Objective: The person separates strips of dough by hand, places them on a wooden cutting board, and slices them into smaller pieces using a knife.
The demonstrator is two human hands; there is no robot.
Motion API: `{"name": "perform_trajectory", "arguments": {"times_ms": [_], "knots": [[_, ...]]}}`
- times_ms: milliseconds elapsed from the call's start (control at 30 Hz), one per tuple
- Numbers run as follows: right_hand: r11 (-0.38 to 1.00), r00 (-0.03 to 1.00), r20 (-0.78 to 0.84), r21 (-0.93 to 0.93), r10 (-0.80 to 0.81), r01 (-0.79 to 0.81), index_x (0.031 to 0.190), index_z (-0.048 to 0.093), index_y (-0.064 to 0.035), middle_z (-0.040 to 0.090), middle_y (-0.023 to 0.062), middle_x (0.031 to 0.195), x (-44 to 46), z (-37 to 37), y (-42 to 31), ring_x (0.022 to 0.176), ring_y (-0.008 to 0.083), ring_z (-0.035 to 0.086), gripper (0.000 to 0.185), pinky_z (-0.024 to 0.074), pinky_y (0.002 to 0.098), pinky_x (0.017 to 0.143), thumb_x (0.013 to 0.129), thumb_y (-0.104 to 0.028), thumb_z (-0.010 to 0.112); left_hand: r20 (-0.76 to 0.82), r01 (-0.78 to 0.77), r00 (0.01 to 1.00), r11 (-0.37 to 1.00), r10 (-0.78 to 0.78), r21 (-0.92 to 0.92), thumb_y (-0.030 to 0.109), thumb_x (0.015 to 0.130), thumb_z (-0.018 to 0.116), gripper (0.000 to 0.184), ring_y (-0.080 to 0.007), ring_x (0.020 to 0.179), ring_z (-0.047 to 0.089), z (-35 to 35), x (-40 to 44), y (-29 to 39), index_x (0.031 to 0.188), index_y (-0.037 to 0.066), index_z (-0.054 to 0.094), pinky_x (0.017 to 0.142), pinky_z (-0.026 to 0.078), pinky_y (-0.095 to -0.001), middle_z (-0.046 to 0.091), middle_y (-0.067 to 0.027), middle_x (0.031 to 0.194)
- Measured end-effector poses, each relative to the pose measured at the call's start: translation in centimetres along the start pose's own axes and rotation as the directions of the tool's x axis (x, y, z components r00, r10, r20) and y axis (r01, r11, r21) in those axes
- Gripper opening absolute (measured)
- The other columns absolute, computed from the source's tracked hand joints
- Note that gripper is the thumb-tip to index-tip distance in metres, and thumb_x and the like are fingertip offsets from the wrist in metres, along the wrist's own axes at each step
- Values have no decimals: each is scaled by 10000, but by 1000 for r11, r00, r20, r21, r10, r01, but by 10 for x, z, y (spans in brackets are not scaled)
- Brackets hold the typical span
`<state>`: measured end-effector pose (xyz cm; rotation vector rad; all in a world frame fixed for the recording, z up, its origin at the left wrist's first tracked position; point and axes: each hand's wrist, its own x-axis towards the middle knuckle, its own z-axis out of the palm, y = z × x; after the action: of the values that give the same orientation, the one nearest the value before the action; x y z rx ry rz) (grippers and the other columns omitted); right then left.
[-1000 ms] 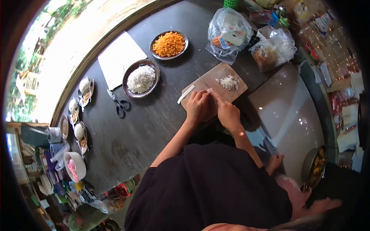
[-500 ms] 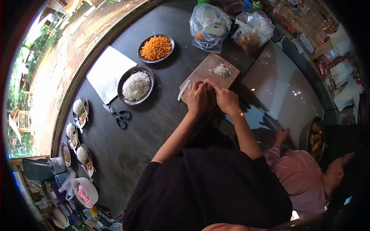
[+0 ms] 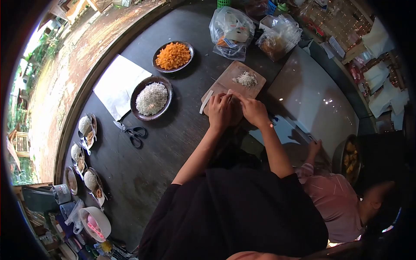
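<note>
"From the left?"
"Scissors (image 3: 128, 129), then a dish (image 3: 150, 118) of white shreds (image 3: 151, 99). A pale strip (image 3: 206, 102) lies at the cutting board's (image 3: 227, 77) left edge, beside the left hand (image 3: 219, 111), fingers curled; whatever they press is hidden."
"The right hand (image 3: 254, 112)?"
"Narrowed, index finger forward, over the board. I can't tell its grip. A shredded pile (image 3: 246, 79) sits beyond."
"Changes?"
"More of the pink-shirted co-worker (image 3: 331, 197) shows than a second ago."
</note>
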<state>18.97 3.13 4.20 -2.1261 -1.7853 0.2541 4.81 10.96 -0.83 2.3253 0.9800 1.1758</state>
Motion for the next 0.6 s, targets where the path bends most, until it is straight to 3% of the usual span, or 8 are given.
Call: {"name": "perform_trajectory", "arguments": {"times_ms": [267,533,600], "knots": [[1000,1000,0,25,0,0,1517,381,-415,711,170,941,-2,-1,-3,857,403,693,615,570,510,754,985,-132,507,20,-42,999,999,42,4,174,801,751,375,-313,1045,564,-3,0,0,1159,85,681,918,487,-414,636,-103,1116],[1000,999,25,5,27,-28,1521,376,-403,700,190,982,-1,2,0,882,413,688,620,568,516,760,980,-136,523,46,-61,997,997,59,50,286,728,828,576,-325,1066,552,-5,0,4,1232,76,642,938,473,-425,606,-124,1157],[994,1000,-22,106,12,-10,1531,363,-388,700,199,1006,-2,4,2,900,425,682,646,565,525,762,970,-121,540,42,-61,997,997,59,43,287,722,831,584,-325,1066,551,-6,0,5,1229,70,641,941,471,-426,605,-125,1155]]}}
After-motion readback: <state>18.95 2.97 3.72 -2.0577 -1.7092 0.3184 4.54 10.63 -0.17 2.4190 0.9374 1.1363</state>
